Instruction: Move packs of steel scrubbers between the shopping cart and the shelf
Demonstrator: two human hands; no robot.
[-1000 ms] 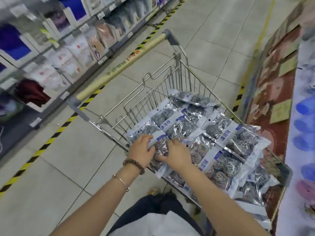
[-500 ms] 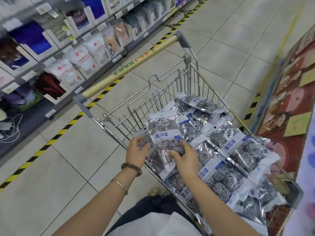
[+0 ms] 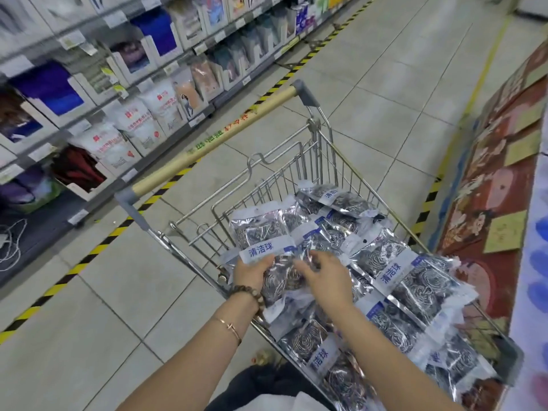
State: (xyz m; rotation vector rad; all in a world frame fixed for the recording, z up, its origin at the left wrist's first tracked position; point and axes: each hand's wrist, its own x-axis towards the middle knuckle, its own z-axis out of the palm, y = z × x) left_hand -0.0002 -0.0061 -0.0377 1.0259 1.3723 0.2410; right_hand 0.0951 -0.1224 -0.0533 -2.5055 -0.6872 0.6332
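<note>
pack [image 3: 261, 235] lifted off pile [image 3: 394, 271], now in L hand [image 3: 250, 272]

Scrubber packs [image 3: 394, 271] piled in shopping cart [image 3: 213, 143], shelf [image 3: 89, 84] to its left, display [image 3: 498, 179] right

the left hand [image 3: 252, 274] grips a pack of steel scrubbers [image 3: 264, 232], its fingers hidden behind the foil. the right hand [image 3: 326, 280] shows blurred fingertips [image 3: 308, 261] at the pack's middle; whether they pinch it cannot be told. heaped packs [image 3: 415, 280] cover the floor and near rim of the shopping cart [image 3: 222, 137]. the lowest packs are cut by the bottom edge, as are both forearms. the shelf [image 3: 89, 84] at the left is smeared, its price tags [image 3: 71, 40] unreadable.
</note>
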